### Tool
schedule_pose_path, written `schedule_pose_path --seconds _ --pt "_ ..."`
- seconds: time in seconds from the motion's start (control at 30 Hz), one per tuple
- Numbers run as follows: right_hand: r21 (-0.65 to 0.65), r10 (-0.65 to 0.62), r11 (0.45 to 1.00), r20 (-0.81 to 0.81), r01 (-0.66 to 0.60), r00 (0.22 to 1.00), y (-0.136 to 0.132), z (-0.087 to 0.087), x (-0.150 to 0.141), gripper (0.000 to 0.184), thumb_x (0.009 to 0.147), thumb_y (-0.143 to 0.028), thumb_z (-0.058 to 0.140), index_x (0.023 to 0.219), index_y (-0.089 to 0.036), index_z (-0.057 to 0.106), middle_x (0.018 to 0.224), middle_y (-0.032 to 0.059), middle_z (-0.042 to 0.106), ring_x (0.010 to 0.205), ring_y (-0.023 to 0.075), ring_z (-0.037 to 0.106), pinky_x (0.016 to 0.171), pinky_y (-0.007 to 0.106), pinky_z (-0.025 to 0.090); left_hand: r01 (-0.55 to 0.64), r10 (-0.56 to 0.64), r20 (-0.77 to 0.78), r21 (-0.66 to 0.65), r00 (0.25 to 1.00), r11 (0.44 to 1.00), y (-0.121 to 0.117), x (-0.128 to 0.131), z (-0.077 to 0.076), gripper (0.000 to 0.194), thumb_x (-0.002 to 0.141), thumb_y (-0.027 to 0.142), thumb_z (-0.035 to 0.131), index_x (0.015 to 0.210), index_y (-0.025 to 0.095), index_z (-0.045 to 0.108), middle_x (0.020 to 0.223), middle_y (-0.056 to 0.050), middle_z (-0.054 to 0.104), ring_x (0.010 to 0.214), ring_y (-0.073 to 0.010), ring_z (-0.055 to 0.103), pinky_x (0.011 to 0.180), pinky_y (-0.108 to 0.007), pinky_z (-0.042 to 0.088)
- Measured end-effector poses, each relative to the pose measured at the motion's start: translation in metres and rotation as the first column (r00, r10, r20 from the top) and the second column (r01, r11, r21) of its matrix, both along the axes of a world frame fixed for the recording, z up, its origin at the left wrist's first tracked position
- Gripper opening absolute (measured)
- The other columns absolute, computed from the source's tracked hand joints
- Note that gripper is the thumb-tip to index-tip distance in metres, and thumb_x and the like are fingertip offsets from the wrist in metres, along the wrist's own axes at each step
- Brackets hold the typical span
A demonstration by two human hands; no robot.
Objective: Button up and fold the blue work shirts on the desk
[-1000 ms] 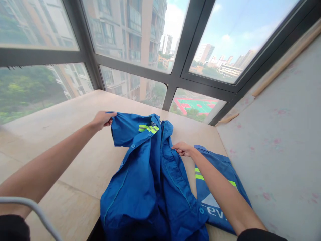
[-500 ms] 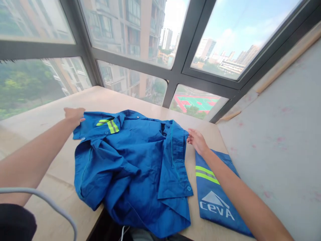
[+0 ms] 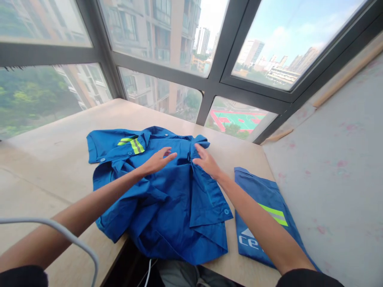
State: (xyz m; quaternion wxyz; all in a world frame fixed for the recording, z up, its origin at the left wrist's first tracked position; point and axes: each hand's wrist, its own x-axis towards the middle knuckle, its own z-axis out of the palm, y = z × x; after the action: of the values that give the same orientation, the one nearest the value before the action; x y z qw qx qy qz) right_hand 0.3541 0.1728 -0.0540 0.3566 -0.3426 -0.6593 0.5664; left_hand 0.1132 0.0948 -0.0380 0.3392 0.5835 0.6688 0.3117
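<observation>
A blue work shirt (image 3: 167, 199) with yellow-green reflective stripes lies spread and rumpled on a light wooden table (image 3: 60, 159), its lower edge hanging over the near side. My left hand (image 3: 157, 159) rests on the shirt's chest with fingers stretched out. My right hand (image 3: 206, 159) lies open beside it, fingertips on the shirt near the collar. Neither hand holds anything.
A second blue garment (image 3: 266, 215), folded, with a reflective stripe and white lettering, lies at the right by a pale wall (image 3: 338, 167). Large windows (image 3: 179, 52) stand behind the table. A thin grey cable (image 3: 77, 243) curves at the lower left.
Both hands let go of the shirt's outer edges and moved inward to its middle. The shirt now lies flatter on the table.
</observation>
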Motion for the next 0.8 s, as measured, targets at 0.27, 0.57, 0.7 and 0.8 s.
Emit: schedule_pose_path --seconds 0.27,0.57,0.7,0.8 --pt "-0.079 0.070 0.995 0.094 -0.063 0.993 -0.008 -0.008 -0.011 0.044 0.067 -0.014 0.050 0.107 -0.015 0.067 0.098 0.0076 0.072 0.084 0.0183 0.070 0.075 0.032 0.058 -0.290 0.398 0.367 -0.315 0.841 0.904 0.005 0.015 -0.030 0.096 0.077 0.046 0.074 0.152 0.015 0.025 0.130 -0.019 0.057 0.099 -0.0256 0.062 0.057 -0.026 0.052" --pt "-0.218 0.056 0.976 0.190 -0.014 0.980 0.006 -0.036 0.020 0.075 0.060 -0.033 0.085 0.128 -0.020 0.056 0.129 0.0127 0.060 0.114 0.0254 0.059 0.094 0.038 0.052 -0.315 0.389 0.544 -0.229 0.743 0.921 0.008 0.006 -0.061 0.032 0.064 0.042 0.072 0.076 0.017 0.056 0.063 0.002 0.054 0.056 -0.0123 0.050 0.049 -0.023 0.042" --pt "-0.300 0.181 0.945 0.141 -0.132 0.973 0.004 -0.028 0.019 0.055 0.060 -0.038 0.085 0.107 -0.016 0.067 0.088 0.0044 0.069 0.075 0.0171 0.063 0.063 0.027 0.050 -0.357 0.358 0.666 -0.146 0.654 0.923 0.000 0.006 -0.065 0.034 0.060 0.043 0.072 0.074 0.018 0.054 0.066 0.003 0.053 0.058 -0.0105 0.048 0.051 -0.021 0.040" --pt "-0.209 -0.051 0.975 0.117 0.075 0.992 0.013 -0.007 0.024 0.045 0.058 -0.035 0.083 0.093 -0.013 0.067 0.066 -0.0018 0.059 0.055 0.0097 0.048 0.047 0.021 0.034 -0.389 0.336 0.734 -0.106 0.591 0.915 -0.002 0.005 -0.064 0.033 0.056 0.037 0.073 0.067 0.018 0.049 0.063 0.003 0.049 0.058 -0.0096 0.046 0.052 -0.020 0.038"
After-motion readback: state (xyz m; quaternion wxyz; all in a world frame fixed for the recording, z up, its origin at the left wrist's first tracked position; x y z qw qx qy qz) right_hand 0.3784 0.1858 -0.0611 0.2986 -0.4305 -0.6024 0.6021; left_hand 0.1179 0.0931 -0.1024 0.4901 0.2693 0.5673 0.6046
